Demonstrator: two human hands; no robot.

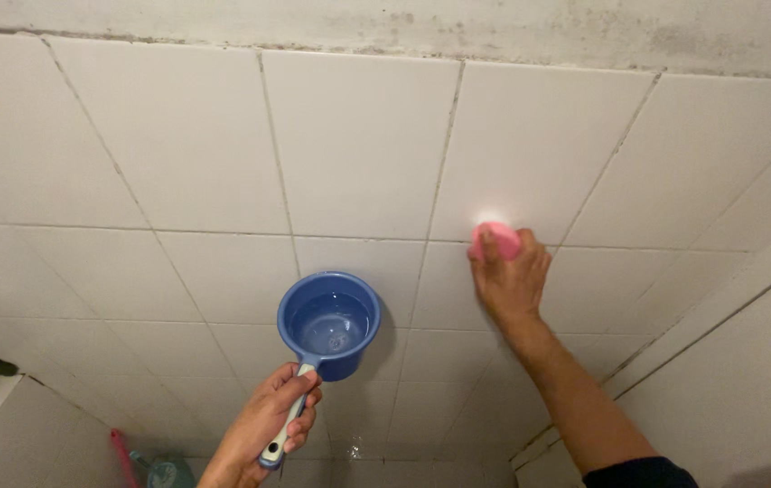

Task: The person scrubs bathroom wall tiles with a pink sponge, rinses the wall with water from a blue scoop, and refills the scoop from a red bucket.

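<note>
We are closing our left hand (pixel 270 425) around the pale handle of a blue water dipper (pixel 328 323) at lower centre of the frame, holding it level because it is carrying water that would likely slosh; the plastic is judged light and stiff, best gripped mid-handle. We are pressing a pink sponge (pixel 495 239) with the curled fingers of our right hand (pixel 512 280) against the white tiled wall (pixel 177 136) at centre right; it looks soft, probably slippery when wet. We are seeing no packages, labels or signs.

Bare forearms; a dark navy sleeve (pixel 640 473) covers the right upper arm.
</note>
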